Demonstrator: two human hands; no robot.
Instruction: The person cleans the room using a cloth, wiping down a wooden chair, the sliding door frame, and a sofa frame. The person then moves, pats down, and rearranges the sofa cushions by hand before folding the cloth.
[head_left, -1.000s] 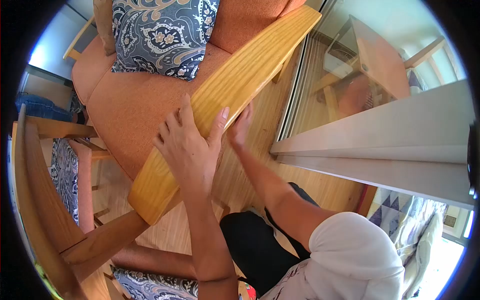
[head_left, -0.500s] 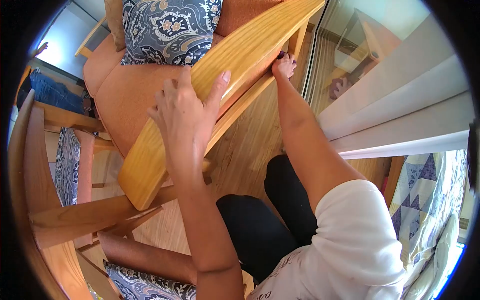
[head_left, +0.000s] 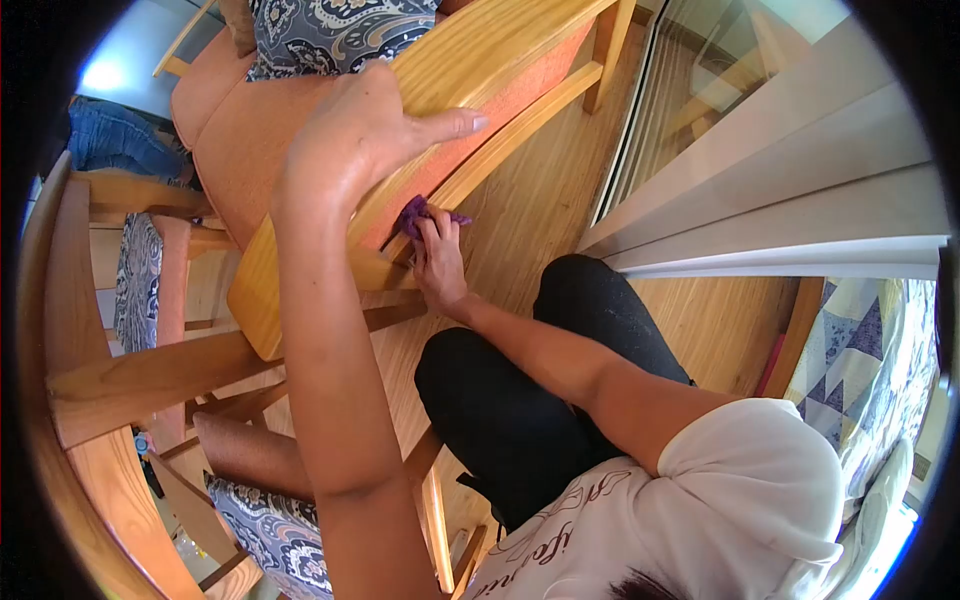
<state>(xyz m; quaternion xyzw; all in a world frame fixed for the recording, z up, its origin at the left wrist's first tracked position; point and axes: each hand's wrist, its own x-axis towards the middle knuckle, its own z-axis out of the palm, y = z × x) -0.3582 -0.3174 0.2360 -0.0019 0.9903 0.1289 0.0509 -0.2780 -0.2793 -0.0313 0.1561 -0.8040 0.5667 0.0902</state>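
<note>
My left hand point(head_left: 365, 125) clasps the wooden armrest point(head_left: 480, 55) of an orange upholstered sofa, its thumb stretched over the outer edge. The other fingers are hidden on the far side. Lower down, my right hand point(head_left: 440, 262) presses a crumpled purple cloth point(head_left: 415, 217) against the lower wooden side rail point(head_left: 505, 143), close to the front leg joint. Its fingers are bent around the cloth. Orange fabric shows between the armrest and that rail.
A paisley cushion point(head_left: 335, 35) lies on the orange seat point(head_left: 235, 130). Left stands another wooden chair frame point(head_left: 150, 385). A sliding glass door with a white frame point(head_left: 760, 190) is at the right, near a patchwork bedcover point(head_left: 845, 345). A person's jeans point(head_left: 120, 140) show at far left.
My right hand has come back along the side rail from the far leg toward me with the purple cloth. My left hand has shifted slightly up along the armrest, its fingers now hidden.
</note>
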